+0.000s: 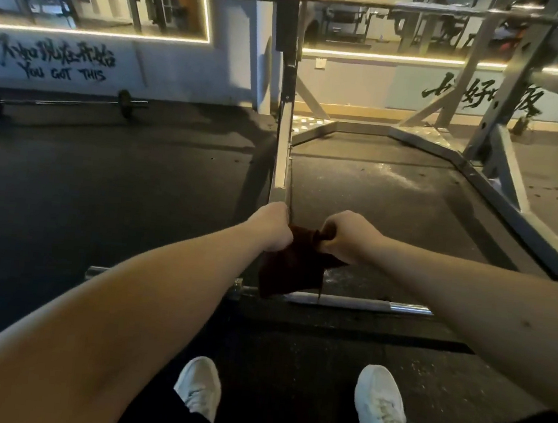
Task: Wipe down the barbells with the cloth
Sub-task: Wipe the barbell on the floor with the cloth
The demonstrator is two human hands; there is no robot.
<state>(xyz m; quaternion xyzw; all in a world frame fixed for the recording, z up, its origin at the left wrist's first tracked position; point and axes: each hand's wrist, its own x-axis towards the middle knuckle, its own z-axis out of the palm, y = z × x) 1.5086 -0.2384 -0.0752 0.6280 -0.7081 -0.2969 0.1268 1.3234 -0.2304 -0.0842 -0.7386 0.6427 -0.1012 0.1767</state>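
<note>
Barbell we're dealing with is lying flat on the dark gym floor, running side to side just ahead of our feet. It sits at the open end of the grey rack.

The cloth is a dark brownish thing, bunched up at the top and hanging down between both hands. Our left grip is curled into a fist round the cloth's upper left corner. Our right grip is also closed tight, pinching the upper right bit. So both are fully clamped on the cloth and neither is on the bar itself.

The bottom edge of the cloth overlaps the bar's shaft from this angle, near its left collar. Honestly we can't tell if it's actually touching the steel or just dangling in front of it.

There are two more bars around. A second barbell rests up high across the rack. A third one, with small plates on it, sits on the floor well off to the left by the wall, under the "YOU GOT THIS" lettering.

Our white left shoe and right shoe show at the bottom, both on the near side of the bar.
</note>
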